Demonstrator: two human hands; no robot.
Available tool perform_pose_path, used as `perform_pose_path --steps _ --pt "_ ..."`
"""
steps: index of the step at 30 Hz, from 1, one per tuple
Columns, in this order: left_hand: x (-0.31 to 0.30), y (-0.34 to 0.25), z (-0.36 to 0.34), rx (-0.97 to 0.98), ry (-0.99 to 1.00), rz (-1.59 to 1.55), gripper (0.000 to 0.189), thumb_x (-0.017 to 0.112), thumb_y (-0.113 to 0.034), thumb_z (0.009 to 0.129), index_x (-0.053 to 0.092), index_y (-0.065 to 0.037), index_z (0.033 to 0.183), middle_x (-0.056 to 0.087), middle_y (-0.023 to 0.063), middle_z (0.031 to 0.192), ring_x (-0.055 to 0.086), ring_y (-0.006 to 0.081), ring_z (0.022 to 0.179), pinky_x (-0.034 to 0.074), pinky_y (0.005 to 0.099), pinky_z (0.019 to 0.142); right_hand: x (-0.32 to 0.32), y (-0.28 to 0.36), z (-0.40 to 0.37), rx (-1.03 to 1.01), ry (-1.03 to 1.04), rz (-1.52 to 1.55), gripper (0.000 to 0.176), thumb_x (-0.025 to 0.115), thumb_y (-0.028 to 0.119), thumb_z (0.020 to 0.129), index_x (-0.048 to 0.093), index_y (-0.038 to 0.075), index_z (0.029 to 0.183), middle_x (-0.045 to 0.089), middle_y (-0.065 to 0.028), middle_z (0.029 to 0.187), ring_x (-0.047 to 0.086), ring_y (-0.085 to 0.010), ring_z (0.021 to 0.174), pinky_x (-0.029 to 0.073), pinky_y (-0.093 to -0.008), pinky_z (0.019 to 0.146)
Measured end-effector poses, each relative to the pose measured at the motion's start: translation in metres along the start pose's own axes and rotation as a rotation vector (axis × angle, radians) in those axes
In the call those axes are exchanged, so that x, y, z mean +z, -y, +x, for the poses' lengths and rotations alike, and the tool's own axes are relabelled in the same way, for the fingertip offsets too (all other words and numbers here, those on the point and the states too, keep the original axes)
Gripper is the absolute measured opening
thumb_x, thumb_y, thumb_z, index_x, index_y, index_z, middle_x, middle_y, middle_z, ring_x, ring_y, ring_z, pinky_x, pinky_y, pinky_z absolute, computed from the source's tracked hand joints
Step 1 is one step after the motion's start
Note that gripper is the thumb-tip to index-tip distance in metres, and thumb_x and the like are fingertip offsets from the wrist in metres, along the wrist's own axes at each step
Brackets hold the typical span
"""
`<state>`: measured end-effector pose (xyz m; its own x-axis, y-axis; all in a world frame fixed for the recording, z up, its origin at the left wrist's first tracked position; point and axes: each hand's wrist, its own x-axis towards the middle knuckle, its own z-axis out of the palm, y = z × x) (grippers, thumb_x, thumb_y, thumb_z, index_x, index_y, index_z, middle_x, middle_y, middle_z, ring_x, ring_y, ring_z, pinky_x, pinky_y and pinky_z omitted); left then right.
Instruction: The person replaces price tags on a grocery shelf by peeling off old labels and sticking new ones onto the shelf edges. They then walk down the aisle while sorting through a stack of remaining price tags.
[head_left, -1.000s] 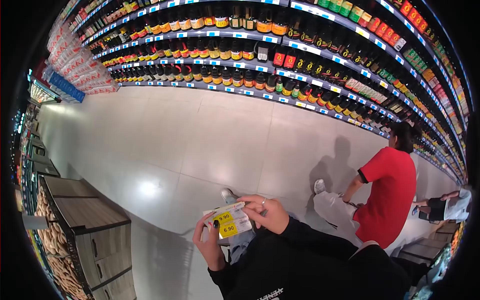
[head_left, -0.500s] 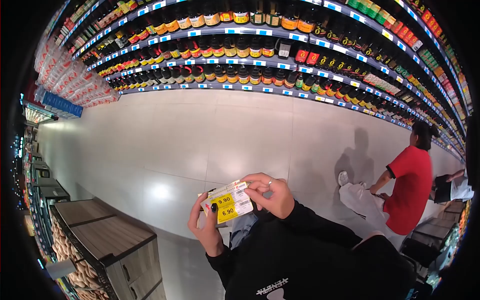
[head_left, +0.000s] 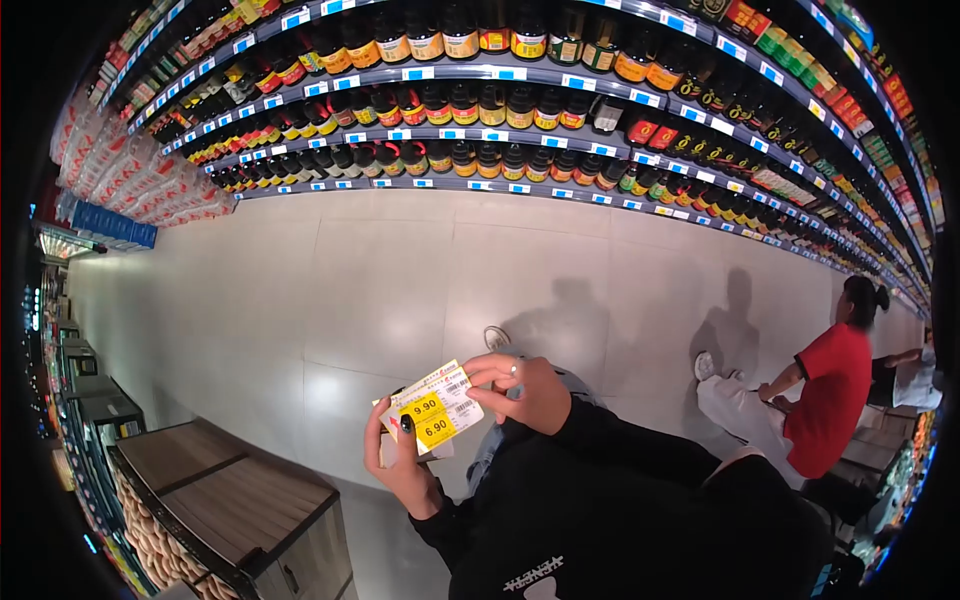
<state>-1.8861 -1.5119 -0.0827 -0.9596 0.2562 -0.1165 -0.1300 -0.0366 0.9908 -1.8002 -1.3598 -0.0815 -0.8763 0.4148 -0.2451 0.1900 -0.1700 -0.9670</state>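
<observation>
A small stack of yellow and white price tags (head_left: 432,412), printed 9.90 and 6.90, is held up in front of my body. My left hand (head_left: 408,480) grips the tags from the left, its dark-nailed thumb pressed on the front. At their right edge, my right hand (head_left: 530,390), with a ring on one finger, pinches a corner between thumb and fingers. More card edges show behind the front tags; how many there are is hidden.
Ahead runs a long shelf (head_left: 400,185) of dark sauce bottles. At the lower left stands a wooden cabinet (head_left: 240,495) beside a bin of brownish produce (head_left: 160,530). Plastic-wrapped packs (head_left: 130,165) are piled at far left. A person in a red shirt (head_left: 835,390) is at right.
My view has moved forward and turned slightly, so the shelf looks closer. One of my shoes now shows on the floor. Both hands keep hold of the tags, which sit slightly further left.
</observation>
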Motion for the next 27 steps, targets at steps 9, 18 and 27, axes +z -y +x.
perform_pose_path --steps 9,18,27 --pt "-0.001 -0.012 0.127 -0.009 0.016 -0.018 0.038 0.059 -0.004 0.078 0.050 0.004 0.114 0.054 0.0129 0.106 0.053 0.0184 0.095 0.042 0.0291 0.085 0.018 0.023 0.122 -0.053 0.036 0.017 0.030 0.059 0.009 0.080 0.052 0.001 0.108 0.065 -0.0067 0.084 0.052 -0.0064 0.048 0.042 -0.0209 0.043" --pt "-0.059 -0.014 0.226 -0.041 0.037 -0.096 0.040 0.061 -0.005 0.078 0.049 0.005 0.114 0.053 0.0136 0.108 0.053 0.0190 0.097 0.042 0.0293 0.085 0.091 0.037 0.208 -0.031 0.042 0.040 0.022 0.058 0.006 0.081 0.055 -0.002 0.102 0.064 -0.0065 0.086 0.051 -0.0065 0.047 0.040 -0.0201 0.043" --pt "-0.185 -0.042 0.350 -0.016 0.107 -0.096 0.036 0.060 -0.006 0.077 0.052 0.007 0.110 0.056 0.0139 0.106 0.053 0.0184 0.096 0.040 0.0299 0.087 0.233 0.043 0.303 -0.312 -0.071 -0.146 0.011 0.059 0.002 0.079 0.060 -0.001 0.089 0.056 -0.0060 0.089 0.054 -0.0093 0.063 0.043 -0.0217 0.054"
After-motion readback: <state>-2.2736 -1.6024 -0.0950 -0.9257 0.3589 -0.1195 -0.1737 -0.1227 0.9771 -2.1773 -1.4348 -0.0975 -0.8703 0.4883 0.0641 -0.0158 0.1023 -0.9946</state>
